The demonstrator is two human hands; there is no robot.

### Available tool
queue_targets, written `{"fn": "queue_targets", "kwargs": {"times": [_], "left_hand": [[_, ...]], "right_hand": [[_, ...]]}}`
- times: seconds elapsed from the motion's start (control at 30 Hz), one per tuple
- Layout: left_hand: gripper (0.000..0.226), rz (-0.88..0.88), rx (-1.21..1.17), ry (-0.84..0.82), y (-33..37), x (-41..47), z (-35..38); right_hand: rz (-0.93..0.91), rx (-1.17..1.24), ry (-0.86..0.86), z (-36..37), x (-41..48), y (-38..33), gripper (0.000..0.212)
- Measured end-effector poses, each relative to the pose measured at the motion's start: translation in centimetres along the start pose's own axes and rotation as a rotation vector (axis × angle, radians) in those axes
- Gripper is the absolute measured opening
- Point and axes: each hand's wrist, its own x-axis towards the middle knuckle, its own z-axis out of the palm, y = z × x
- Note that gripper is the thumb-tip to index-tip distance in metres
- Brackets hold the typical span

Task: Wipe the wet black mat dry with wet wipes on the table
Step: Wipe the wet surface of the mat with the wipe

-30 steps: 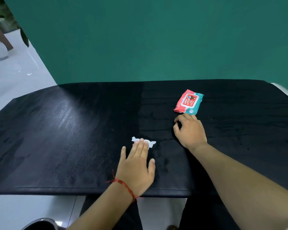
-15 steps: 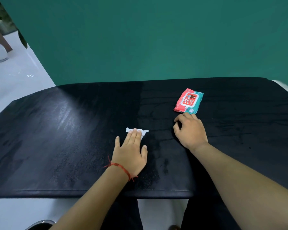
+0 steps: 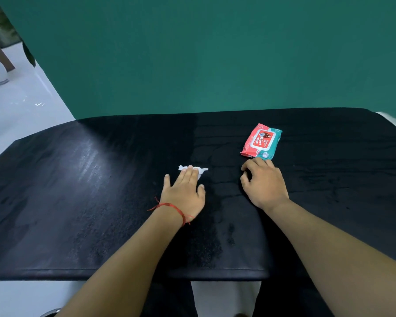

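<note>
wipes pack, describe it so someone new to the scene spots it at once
On the big black mat, look to the far right half. The wipes pack lies flat just beyond the right hand, the only red-and-teal thing there.

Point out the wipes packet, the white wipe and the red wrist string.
wipes packet [image 3: 261, 140], head view, on its red label panel.
white wipe [image 3: 202, 170], head view, on its exposed right corner.
red wrist string [image 3: 172, 205], head view, on the strand across the wrist.

left hand [image 3: 184, 191]: palm down, fingers straight, tips pressing white wipe [image 3: 193, 169], left of wipes pack [image 3: 261, 141] | right hand [image 3: 264, 184]: fingers loosely curled, holding nothing, just nearer than wipes pack | forearms [image 3: 133, 259]: both bare, stretched forward, red string [image 3: 172, 205] on left wrist
</note>
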Motion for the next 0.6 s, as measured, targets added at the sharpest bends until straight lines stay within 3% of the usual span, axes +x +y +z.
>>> {"fn": "queue_targets", "kwargs": {"times": [0.13, 0.27, 0.4, 0.6], "left_hand": [[0.068, -0.002, -0.01, 0.041, -0.5, -2.6, 0.5], [0.078, 0.043, 0.004, 0.058, 1.1, -3.5, 1.3], [0.071, 0.094, -0.002, 0.024, 2.2, -0.7, 1.2], [0.066, 0.094, 0.02, -0.016, 1.1, 3.8, 0.0]], "right_hand": [[-0.024, -0.091, -0.065, -0.1, 1.0, -0.6, 0.019], [0.007, -0.18, -0.166, 0.1, 3.0, -2.1, 0.031], [0.068, -0.061, -0.034, 1.0, 2.5, -2.2, 0.023], [0.078, 0.032, 0.006, 0.8, 2.4, -2.1, 0.009]]}}
